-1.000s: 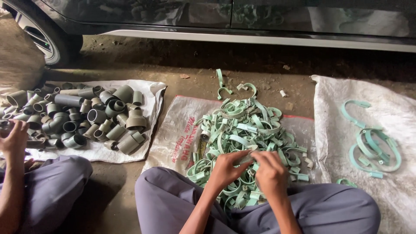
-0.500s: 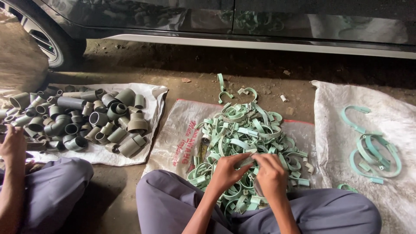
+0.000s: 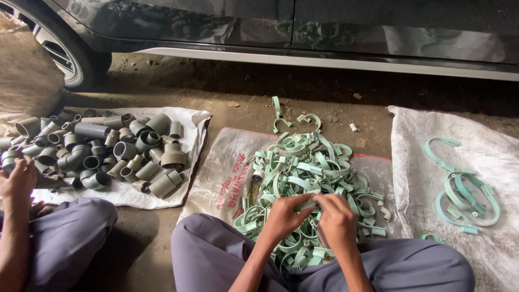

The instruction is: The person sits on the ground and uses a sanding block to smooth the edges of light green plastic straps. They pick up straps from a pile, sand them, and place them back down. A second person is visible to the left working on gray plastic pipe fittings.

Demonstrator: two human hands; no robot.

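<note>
Soft, even daylight falls on sharp, clear ground; deep shadow pools beneath the car, whose dark panels show reflections.

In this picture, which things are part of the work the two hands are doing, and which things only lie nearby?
In use:
- left hand and right hand, together gripping one green clip
- pile of green clips under the hands
- printed sack beneath the pile

Lying about:
- grey pipe fittings on a white sack
- larger green clips on the right
- parked car
- another person's hand
</note>
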